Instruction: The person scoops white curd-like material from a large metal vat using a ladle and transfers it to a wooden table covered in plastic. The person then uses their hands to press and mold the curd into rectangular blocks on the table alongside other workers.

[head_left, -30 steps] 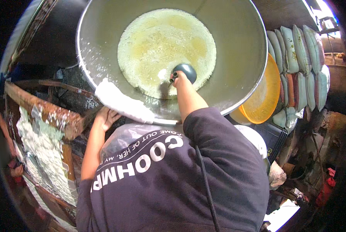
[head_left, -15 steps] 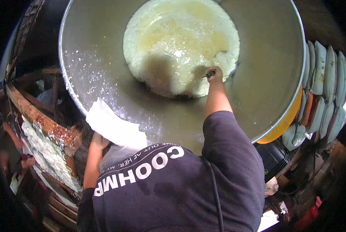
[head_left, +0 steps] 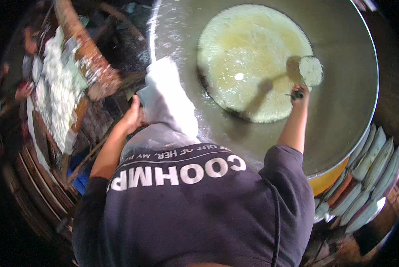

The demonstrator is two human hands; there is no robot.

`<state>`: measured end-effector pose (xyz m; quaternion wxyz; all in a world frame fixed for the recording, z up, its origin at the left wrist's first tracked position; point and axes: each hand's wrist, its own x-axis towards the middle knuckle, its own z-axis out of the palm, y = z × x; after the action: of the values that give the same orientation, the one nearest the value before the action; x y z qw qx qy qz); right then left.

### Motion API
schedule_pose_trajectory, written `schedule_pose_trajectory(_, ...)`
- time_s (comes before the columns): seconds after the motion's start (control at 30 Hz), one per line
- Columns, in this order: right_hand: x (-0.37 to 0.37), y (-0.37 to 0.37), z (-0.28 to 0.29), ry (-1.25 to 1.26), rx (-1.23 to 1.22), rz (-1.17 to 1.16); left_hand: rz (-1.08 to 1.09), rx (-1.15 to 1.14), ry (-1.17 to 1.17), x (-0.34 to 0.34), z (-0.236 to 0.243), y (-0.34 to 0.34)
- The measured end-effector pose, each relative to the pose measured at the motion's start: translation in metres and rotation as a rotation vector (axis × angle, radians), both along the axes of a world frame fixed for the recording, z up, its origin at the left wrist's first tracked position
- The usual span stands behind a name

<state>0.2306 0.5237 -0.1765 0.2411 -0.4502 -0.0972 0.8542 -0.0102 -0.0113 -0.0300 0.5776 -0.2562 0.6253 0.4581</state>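
Overhead, right grip (head_left: pixel 300 95) clenches a ladle (head_left: pixel 310 71) above the pan (head_left: pixel 342 115) (left grip (head_left: pixel 132 116) clutches white cloth (head_left: pixel 166 100)).

1. The right hand (head_left: pixel 299 93) has lifted the ladle (head_left: pixel 311 70) out of the batter (head_left: pixel 253 58), now loaded
2. The left hand (head_left: pixel 132 116) has shifted the white cloth (head_left: pixel 166 98) further along the pan (head_left: pixel 342 111) rim

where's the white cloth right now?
Head view, left of centre: the white cloth is draped over the near-left rim of the big metal pan, gripped by the left hand, just above the person's dark shirt.
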Motion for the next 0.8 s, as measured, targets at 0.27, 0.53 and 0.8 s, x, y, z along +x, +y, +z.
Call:
schedule_pose_trajectory(0.27,-0.026,-0.008,0.121,-0.051,-0.043,0.2,-0.024,0.466,0.698,0.013,0.051,0.011)
schedule_pose_trajectory(0.53,-0.063,-0.105,0.262,-0.393,0.568,0.49,-0.242,0.94,0.645,-0.012,0.14,0.102)
schedule_pose_trajectory(0.8,-0.146,-0.245,0.407,-0.266,0.719,0.907,-0.124,1.192,0.776,-0.11,0.223,-0.066)
